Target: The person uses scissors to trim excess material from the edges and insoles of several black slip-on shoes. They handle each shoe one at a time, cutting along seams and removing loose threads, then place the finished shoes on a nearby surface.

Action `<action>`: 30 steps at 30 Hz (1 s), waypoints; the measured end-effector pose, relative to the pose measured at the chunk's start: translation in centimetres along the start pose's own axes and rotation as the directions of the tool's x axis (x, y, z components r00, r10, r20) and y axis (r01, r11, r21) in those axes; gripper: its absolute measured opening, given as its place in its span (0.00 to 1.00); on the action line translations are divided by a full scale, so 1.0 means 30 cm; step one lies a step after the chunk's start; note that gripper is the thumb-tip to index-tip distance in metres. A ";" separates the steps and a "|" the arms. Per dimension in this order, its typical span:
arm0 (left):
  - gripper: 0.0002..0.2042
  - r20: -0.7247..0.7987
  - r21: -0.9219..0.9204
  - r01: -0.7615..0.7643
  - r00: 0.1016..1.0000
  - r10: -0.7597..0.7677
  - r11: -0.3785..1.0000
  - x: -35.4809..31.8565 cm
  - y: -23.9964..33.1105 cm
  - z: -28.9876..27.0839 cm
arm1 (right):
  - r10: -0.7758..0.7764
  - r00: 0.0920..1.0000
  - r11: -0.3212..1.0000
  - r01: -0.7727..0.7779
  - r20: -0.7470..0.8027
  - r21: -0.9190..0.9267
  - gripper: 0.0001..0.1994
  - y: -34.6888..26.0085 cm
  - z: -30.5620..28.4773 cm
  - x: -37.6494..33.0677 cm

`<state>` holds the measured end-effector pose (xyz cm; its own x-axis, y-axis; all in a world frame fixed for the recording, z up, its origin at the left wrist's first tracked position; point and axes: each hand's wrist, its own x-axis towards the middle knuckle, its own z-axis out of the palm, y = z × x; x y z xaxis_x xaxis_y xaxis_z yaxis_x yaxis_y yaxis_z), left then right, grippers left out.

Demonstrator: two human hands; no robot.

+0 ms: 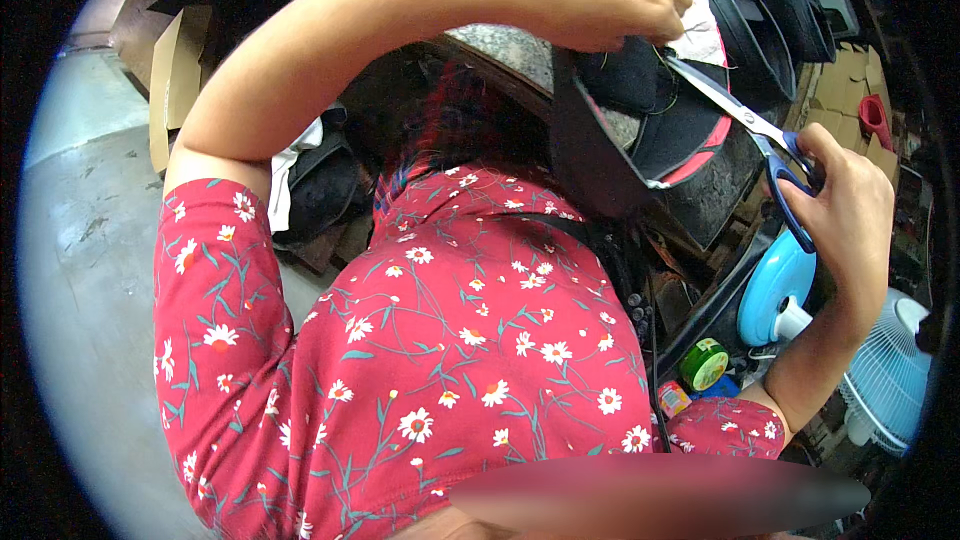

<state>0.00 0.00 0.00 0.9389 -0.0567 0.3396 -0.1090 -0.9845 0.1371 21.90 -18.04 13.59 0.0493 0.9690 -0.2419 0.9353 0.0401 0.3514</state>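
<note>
Stretched across the top, my left arm ends in my left hand (635,5), which is closed on black fabric with red and white edging (680,145). A white cloth part (703,25) shows beside its knuckles. My right hand (848,202) holds scissors (745,118) by their dark blue handles, thumb and fingers in the loops. The blades look slightly parted, and their tips reach the fabric just below my left hand. Thin loose threads lie near the tips. The fabric hangs over the edge of a speckled stone worktop (505,48); my left fingertips are hidden.
Black bags (750,40) are heaped at the upper right, with cardboard (848,85) and a red roll (874,120) beyond. A blue fan base (778,285), a fan cage (890,375) and a green round container (704,365) stand at lower right. A cardboard box (178,80) is at left.
</note>
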 end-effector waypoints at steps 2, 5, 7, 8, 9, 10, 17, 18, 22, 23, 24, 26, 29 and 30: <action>0.15 0.141 -0.159 -0.029 0.989 0.052 0.987 0.044 -0.001 -0.006 | -0.069 0.996 0.997 0.068 -0.050 -0.027 0.16 -0.006 0.015 -0.001; 0.09 0.290 0.072 0.063 0.954 -0.081 0.995 0.144 0.011 -0.004 | -0.043 0.997 0.999 0.043 -0.060 0.004 0.16 0.052 0.022 -0.042; 0.07 0.269 0.219 0.105 0.949 -0.163 0.970 0.180 0.039 0.009 | -0.048 0.997 0.999 0.048 -0.061 -0.007 0.16 0.066 0.018 -0.065; 0.07 0.198 0.259 0.133 0.962 -0.187 0.957 0.179 0.052 0.016 | -0.058 0.997 0.998 0.058 -0.053 -0.016 0.17 0.069 0.020 -0.066; 0.07 0.124 0.300 0.165 0.970 -0.210 0.939 0.174 0.064 0.021 | -0.069 0.996 0.997 0.068 -0.051 -0.027 0.17 0.071 0.023 -0.066; 0.07 0.052 0.161 0.192 0.978 -0.202 0.968 0.161 0.078 0.028 | -0.049 0.999 0.999 0.049 -0.021 -0.017 0.17 0.067 0.031 -0.065; 0.10 -0.084 -0.022 0.244 0.966 -0.245 0.970 0.162 0.060 0.068 | -0.159 0.978 0.977 0.137 -0.133 -0.161 0.18 0.052 0.023 -0.083; 0.10 -0.067 -0.010 0.226 0.972 -0.226 0.974 0.161 0.055 0.070 | -0.168 0.977 0.972 0.143 -0.131 -0.186 0.18 0.046 0.011 -0.093; 0.07 0.081 -0.289 0.218 0.976 -0.203 0.932 0.173 0.031 0.068 | -0.210 0.965 0.960 0.174 -0.156 -0.219 0.18 0.015 -0.004 -0.089; 0.06 0.035 -0.229 0.173 0.985 -0.169 0.958 0.168 0.032 0.068 | -0.219 0.965 0.957 0.184 -0.143 -0.225 0.18 0.008 -0.001 -0.081; 0.06 -0.008 -0.167 0.128 0.991 -0.131 0.978 0.161 0.036 0.068 | -0.230 0.964 0.952 0.195 -0.131 -0.234 0.18 0.002 -0.001 -0.080; 0.06 -0.085 -0.062 0.092 0.992 -0.097 0.994 0.160 0.046 0.065 | -0.261 0.957 0.942 0.223 -0.127 -0.249 0.18 -0.007 -0.002 -0.085; 0.08 -0.083 0.021 0.156 0.985 -0.154 0.988 0.168 0.063 0.053 | -0.224 0.968 0.950 0.190 -0.117 -0.247 0.18 0.002 -0.008 -0.091; 0.08 -0.008 0.021 0.202 0.979 -0.202 0.979 0.165 0.067 0.046 | -0.208 0.972 0.955 0.176 -0.114 -0.240 0.18 0.011 -0.008 -0.089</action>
<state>4.87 -2.47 0.68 0.9391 0.1444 0.3119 0.0897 -0.9790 0.1831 21.98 -20.57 14.56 -0.1859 0.9609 -0.2052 0.8173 0.2672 0.5105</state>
